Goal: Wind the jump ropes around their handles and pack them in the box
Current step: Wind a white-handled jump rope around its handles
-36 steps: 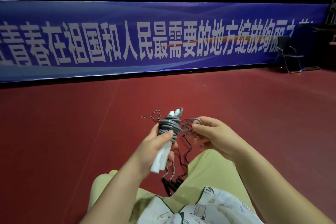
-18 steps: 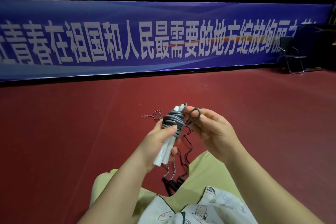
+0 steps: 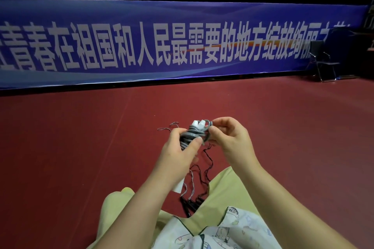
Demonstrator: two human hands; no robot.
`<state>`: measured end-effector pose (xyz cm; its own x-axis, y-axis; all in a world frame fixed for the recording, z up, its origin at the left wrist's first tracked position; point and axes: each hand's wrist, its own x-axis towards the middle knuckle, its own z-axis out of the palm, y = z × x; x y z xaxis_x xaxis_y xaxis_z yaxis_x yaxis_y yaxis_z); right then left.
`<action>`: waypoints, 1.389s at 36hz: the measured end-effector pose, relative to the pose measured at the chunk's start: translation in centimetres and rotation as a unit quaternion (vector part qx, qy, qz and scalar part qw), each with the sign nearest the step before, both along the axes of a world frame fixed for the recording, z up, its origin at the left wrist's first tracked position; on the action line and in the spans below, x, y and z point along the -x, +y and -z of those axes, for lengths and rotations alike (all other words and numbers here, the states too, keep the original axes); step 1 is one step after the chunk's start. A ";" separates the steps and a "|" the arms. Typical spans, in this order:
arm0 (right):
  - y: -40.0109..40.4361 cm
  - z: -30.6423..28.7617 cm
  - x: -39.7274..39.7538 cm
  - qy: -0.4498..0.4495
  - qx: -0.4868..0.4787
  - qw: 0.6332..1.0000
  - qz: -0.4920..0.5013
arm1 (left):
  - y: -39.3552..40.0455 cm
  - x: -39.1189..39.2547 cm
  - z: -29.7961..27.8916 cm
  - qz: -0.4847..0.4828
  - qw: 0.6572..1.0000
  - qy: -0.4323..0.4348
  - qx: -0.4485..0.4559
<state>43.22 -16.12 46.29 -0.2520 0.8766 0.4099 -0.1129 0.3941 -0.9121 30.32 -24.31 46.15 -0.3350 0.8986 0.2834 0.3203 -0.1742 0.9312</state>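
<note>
i see my left hand (image 3: 178, 153) wrapped around the white handles (image 3: 197, 124) of a jump rope, thumb pressed across the grey rope (image 3: 189, 137) coiled around them — the handle tips poke up above the coil, and the lower ends show just under my wrist. my right hand (image 3: 228, 139) pinches the last loop of that grey rope at the right side of the bundle, fingers curled on it, touching the coil. everything is held up over the red floor (image 3: 81, 147), in front of my knees. below the hands, thin black and grey ropes (image 3: 202, 176) lie squiggled on the floor, running down to black handles (image 3: 189, 204) between my legs in pale yellow trousers (image 3: 226, 186). a bit of thin rope (image 3: 169, 127) also lies just left of my left hand. far back, a blue banner (image 3: 182, 42) lines the wall, with a dark chair (image 3: 323, 60) at the right — i can't see the box anywhere in this view.
</note>
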 end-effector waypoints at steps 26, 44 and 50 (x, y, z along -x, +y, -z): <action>-0.9 -1.1 -0.7 -0.204 -0.275 0.933 0.114 | -0.6 1.6 -0.8 0.191 0.950 -0.229 0.092; -0.6 0.1 -0.4 -0.082 -0.071 0.993 -0.043 | -0.9 2.3 -0.3 0.267 0.903 -0.299 0.154; -1.0 0.1 0.4 -0.048 -0.047 0.997 -0.044 | -1.0 2.7 -0.5 0.274 0.891 -0.316 0.178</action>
<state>42.84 -17.11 46.16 -0.3675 0.8085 0.4597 -0.0647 0.4709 -0.8798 27.64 -25.30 46.62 0.1889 0.9717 -0.1415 -0.3295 0.1985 0.9231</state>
